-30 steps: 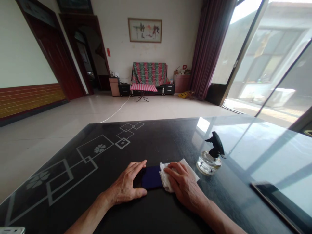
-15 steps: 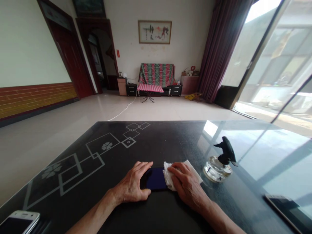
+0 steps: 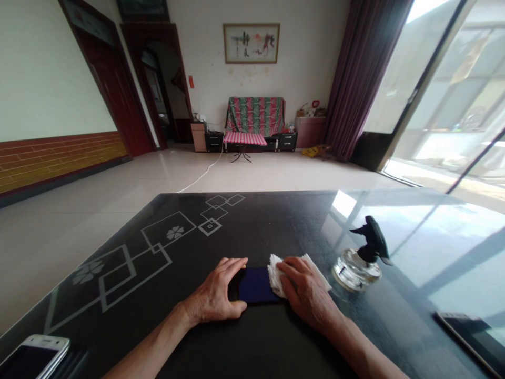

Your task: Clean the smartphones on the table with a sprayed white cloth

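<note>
A dark blue phone (image 3: 255,286) lies flat on the black table, its long side running left to right. My left hand (image 3: 216,292) grips its left end, thumb on the near edge and fingers on the far edge. Under the fingers of my right hand (image 3: 303,284) is a white tissue (image 3: 276,273), pressed on the phone's right end and hiding it. Just right of that hand stands a clear spray bottle (image 3: 357,268) with a black trigger head.
A white phone (image 3: 37,355) rests at the table's near left corner, and another phone (image 3: 471,337) at the near right. Grey squares and flowers pattern the left of the black tabletop (image 3: 252,226). A small table with a striped cloth (image 3: 244,138) stands across the room.
The camera view has shifted slightly. Both hands stay about where they were on the phone, the tissue still under the right fingers at its right end.
</note>
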Available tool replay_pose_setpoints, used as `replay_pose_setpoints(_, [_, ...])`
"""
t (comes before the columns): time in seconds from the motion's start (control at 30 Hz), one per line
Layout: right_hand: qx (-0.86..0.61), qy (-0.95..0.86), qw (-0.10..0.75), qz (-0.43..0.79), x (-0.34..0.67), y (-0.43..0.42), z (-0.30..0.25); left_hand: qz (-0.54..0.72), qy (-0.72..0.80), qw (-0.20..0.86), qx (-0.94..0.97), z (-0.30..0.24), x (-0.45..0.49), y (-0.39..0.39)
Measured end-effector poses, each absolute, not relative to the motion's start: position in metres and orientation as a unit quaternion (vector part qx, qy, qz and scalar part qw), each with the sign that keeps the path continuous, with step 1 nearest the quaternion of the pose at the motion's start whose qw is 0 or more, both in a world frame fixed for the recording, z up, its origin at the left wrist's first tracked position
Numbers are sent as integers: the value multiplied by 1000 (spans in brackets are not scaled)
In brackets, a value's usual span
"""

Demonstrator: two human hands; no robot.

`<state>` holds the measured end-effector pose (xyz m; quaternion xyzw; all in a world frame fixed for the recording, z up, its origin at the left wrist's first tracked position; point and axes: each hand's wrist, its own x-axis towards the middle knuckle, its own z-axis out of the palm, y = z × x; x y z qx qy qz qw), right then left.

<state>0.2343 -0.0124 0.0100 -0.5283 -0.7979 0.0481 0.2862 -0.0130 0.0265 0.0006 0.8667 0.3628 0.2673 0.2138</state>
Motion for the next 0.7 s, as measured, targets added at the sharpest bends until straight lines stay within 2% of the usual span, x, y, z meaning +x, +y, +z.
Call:
replay_pose_setpoints(0.33, [-561,-790,246,-4,235,-27,12,265,354,212,871,-2,-13,29])
replay_pose_setpoints(0.7, [-539,-796,274,-22,241,-45,1,283,339,196,876,-2,-12,31])
